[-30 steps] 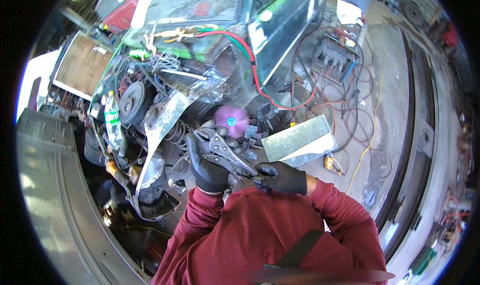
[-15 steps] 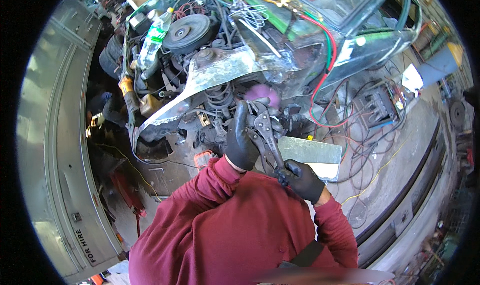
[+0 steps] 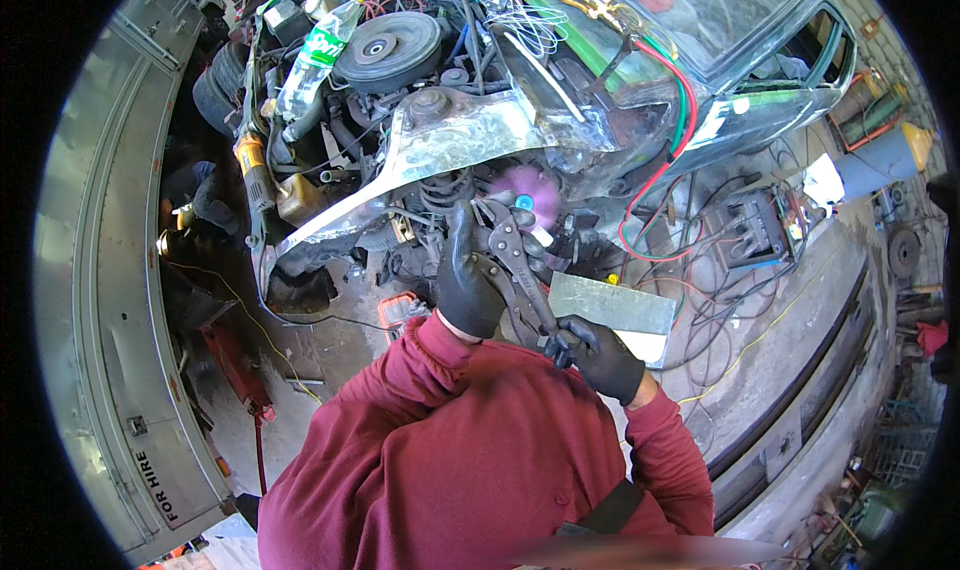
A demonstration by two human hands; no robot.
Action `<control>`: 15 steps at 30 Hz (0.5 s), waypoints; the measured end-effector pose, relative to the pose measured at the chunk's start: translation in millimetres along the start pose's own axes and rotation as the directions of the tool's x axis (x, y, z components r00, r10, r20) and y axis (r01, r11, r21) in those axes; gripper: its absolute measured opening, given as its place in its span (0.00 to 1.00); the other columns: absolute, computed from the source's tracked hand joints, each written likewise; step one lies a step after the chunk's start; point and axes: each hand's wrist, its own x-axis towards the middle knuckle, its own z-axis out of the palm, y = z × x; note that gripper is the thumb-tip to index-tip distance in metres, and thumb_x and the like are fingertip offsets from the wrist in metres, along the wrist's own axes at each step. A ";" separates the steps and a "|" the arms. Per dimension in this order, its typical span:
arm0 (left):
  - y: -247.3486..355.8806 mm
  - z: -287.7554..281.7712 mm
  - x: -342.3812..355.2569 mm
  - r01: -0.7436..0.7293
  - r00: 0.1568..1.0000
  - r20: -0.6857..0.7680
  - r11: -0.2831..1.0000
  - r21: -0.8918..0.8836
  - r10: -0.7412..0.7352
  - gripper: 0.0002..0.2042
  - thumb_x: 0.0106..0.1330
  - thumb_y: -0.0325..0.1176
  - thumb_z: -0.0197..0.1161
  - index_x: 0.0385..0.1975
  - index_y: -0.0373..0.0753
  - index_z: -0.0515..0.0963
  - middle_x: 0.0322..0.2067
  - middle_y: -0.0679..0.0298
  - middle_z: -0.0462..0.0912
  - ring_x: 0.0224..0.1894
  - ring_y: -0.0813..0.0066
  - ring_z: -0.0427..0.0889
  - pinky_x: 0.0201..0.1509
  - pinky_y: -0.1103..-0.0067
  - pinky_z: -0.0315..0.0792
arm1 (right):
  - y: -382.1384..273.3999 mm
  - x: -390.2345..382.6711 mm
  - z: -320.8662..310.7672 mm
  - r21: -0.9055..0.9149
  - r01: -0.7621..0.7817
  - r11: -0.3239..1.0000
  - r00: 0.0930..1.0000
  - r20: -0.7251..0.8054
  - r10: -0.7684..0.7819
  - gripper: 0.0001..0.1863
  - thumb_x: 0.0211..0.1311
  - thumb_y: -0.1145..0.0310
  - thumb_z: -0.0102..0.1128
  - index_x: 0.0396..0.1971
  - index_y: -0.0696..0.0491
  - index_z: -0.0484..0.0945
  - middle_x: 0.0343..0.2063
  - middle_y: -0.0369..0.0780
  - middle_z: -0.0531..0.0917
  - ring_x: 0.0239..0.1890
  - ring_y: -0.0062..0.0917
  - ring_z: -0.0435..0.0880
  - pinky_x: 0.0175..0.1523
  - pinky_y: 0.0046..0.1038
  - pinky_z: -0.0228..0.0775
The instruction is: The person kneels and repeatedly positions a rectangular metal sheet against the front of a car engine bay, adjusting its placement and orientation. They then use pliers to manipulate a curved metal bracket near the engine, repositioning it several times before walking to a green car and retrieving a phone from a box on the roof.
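Note:
Both my hands wear black gloves and hold metal locking pliers point(image 3: 517, 260) in front of my chest. My left hand point(image 3: 468, 288) lies along the left side of the pliers near the jaws, its fingers pointing up and partly hidden. The fingers of my right hand point(image 3: 603, 358) are curled around the lower handle end, by the adjusting screw. Nothing I can make out sits in the jaws. Just beyond the pliers is a round pinkish-purple disc point(image 3: 530, 198) with a blue centre, in the car's open wheel well beside the coil spring point(image 3: 447, 188).
A bare-metal inner fender point(image 3: 460, 135) arches ahead, with a round black air-cleaner housing point(image 3: 388, 52) and a plastic bottle point(image 3: 318, 58) behind it. Sheet metal point(image 3: 612, 307) lies right of the pliers. Red and green hoses point(image 3: 640, 205) and cables cross the floor. A metal wall point(image 3: 110, 270) stands left.
The pliers and both hands have shifted slightly left in the picture, with the grip kept. The view has moved a little, and the pinkish disc shows more plainly.

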 end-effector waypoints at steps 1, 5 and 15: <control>0.7 -0.8 -0.2 0.010 1.000 -0.003 1.000 -0.017 -0.010 0.29 0.83 0.59 0.46 0.66 0.39 0.72 0.47 0.57 0.85 0.42 0.64 0.86 0.46 0.65 0.84 | 0.7 1.6 -1.7 -0.067 0.025 0.997 1.000 0.008 -0.025 0.19 0.73 0.59 0.67 0.48 0.61 0.79 0.36 0.42 0.86 0.37 0.23 0.81 0.47 0.31 0.76; 5.1 -3.4 1.5 0.013 0.999 -0.050 1.000 0.014 -0.012 0.30 0.82 0.61 0.47 0.65 0.40 0.73 0.46 0.58 0.85 0.40 0.65 0.86 0.45 0.65 0.83 | -0.8 4.2 0.5 -0.210 0.114 0.971 0.991 -0.046 -0.126 0.20 0.73 0.58 0.67 0.49 0.62 0.79 0.37 0.44 0.86 0.38 0.27 0.83 0.49 0.32 0.76; 14.9 -6.5 1.5 0.031 0.999 -0.013 0.996 -0.083 -0.032 0.29 0.81 0.61 0.47 0.66 0.42 0.72 0.48 0.58 0.85 0.42 0.63 0.87 0.47 0.63 0.84 | -5.3 10.8 8.5 0.025 0.018 1.000 1.000 0.019 -0.019 0.14 0.76 0.63 0.64 0.47 0.60 0.79 0.35 0.39 0.85 0.36 0.18 0.79 0.44 0.26 0.75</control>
